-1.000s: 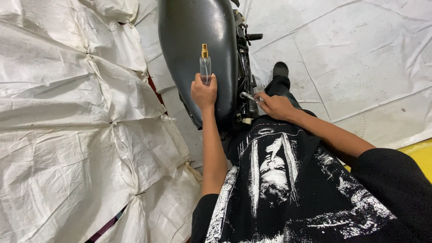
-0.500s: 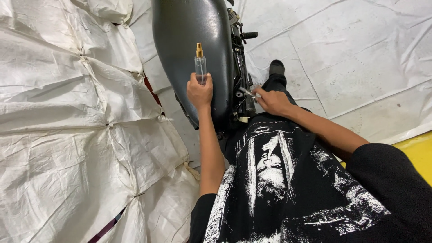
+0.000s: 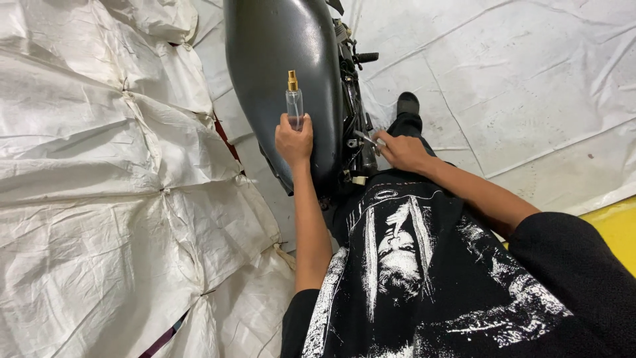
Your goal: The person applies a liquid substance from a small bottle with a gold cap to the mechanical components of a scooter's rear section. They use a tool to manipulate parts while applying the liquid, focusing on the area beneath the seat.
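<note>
My left hand [image 3: 293, 141] grips a small clear spray bottle [image 3: 293, 101] with a gold nozzle, held upright against the dark grey motorcycle fuel tank [image 3: 281, 46]. My right hand [image 3: 402, 151] rests at the right side of the tank near the engine parts [image 3: 351, 119] and pinches a thin silvery tool [image 3: 365, 137] that points toward the machine. I sit astride the motorcycle in a black printed shirt. My shoe [image 3: 407, 104] shows beyond the right hand.
White woven sheeting [image 3: 99, 199] covers the bulky shapes on the left and the floor [image 3: 517, 86] on the right. A yellow strip of floor [image 3: 613, 225] shows at the right edge. A black footpeg or lever [image 3: 366, 58] sticks out from the motorcycle.
The view has shifted slightly; both hands keep their grips, the bottle stays upright on the tank and the right hand stays by the engine.
</note>
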